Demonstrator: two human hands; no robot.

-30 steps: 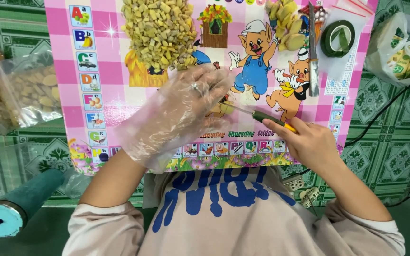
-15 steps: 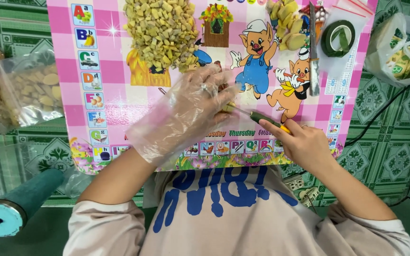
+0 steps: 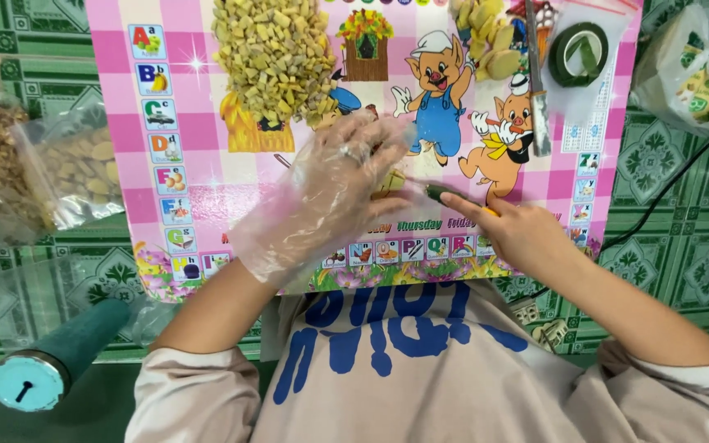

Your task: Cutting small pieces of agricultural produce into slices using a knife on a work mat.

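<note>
Gloved left fingers (image 3: 371, 176) pinch small yellow piece (image 3: 393, 179) against pink mat (image 3: 207, 205), steadying for cut; right hand (image 3: 519, 234) closed around knife (image 3: 445, 194), blade toward piece.

Gloved left hand (image 3: 334, 197) shifted slightly right toward the pile (image 3: 276, 57)

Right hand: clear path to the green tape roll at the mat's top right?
Probably yes. The tape roll lies uncovered on the mat, nothing between, but the right hand is holding a small knife.
</note>
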